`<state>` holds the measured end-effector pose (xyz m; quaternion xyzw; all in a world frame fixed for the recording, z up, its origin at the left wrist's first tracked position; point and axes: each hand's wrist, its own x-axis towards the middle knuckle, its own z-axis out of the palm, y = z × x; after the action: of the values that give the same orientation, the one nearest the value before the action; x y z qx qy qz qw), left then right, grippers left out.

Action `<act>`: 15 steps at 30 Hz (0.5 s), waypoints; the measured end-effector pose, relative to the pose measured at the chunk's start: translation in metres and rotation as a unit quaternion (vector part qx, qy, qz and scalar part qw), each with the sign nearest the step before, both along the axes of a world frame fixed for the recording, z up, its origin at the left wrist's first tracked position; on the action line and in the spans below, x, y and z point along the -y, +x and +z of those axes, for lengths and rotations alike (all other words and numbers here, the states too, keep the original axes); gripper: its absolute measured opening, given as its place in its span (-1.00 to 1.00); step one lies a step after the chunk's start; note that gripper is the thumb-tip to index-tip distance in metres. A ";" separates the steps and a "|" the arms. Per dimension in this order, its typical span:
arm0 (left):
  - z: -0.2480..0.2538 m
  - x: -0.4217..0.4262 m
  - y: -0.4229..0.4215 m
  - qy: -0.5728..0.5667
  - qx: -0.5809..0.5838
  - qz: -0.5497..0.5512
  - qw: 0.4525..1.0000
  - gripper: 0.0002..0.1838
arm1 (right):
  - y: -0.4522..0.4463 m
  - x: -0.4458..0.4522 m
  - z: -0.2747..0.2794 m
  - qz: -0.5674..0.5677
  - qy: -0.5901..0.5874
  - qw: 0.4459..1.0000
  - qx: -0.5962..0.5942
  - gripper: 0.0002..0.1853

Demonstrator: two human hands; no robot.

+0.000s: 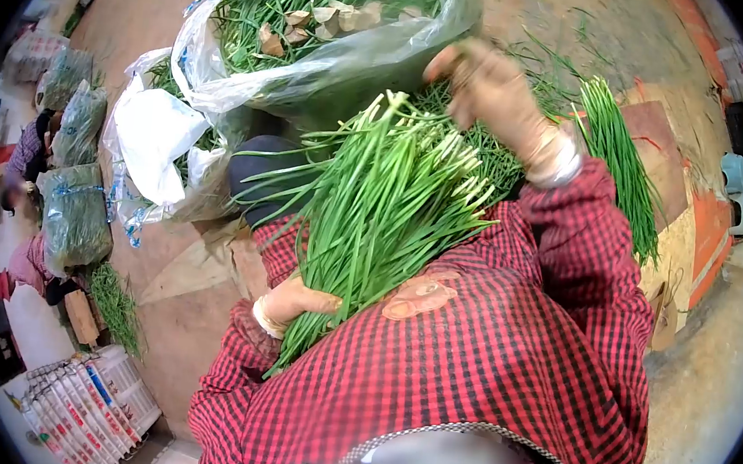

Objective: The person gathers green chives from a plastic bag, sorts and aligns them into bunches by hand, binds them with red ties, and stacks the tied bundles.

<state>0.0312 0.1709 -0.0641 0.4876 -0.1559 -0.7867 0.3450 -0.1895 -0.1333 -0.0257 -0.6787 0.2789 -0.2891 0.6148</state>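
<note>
My left hand (296, 303), in a pale glove, is closed around the lower leafy part of a big bunch of garlic chives (383, 198). The bunch leans across my lap, its pale cut ends fanned out toward the upper right. Above those ends is my gloved right hand (498, 97), raised and blurred by motion, its fingers bent. Whether it holds anything I cannot make out. Beyond my right forearm lies another, neater bundle of garlic chives (620, 165).
A large clear plastic bag (313, 94) of loose greens stands ahead, with a white bag (154, 138) beside it. Wrapped bundles (77, 215) line the left, near other people (34, 154). Stacked white crates (87, 406) stand at lower left. Loose stems litter the floor (584, 21).
</note>
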 end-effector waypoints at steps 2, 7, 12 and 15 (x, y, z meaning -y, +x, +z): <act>0.007 0.003 -0.002 -0.024 -0.002 0.002 1.000 -0.33 | -0.021 0.031 0.005 -0.092 -0.005 0.996 0.001 -0.69; 0.018 0.012 0.001 -0.060 0.039 -0.031 0.997 -0.27 | -0.079 0.059 -0.005 -0.172 -0.115 0.964 -0.166 -0.54; 0.015 0.019 0.003 -0.032 0.042 -0.056 0.997 -0.28 | -0.058 0.007 0.000 0.014 -0.270 0.950 -0.155 -0.36; 0.021 0.027 0.004 -0.039 0.060 -0.056 0.996 -0.31 | -0.035 -0.012 0.014 0.052 -0.330 0.936 -0.110 -0.41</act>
<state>0.0353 0.1443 -0.0432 0.5107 -0.2342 -0.7673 0.3091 -0.2249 -0.1210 -0.0121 -0.8843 0.1982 -0.2560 0.3363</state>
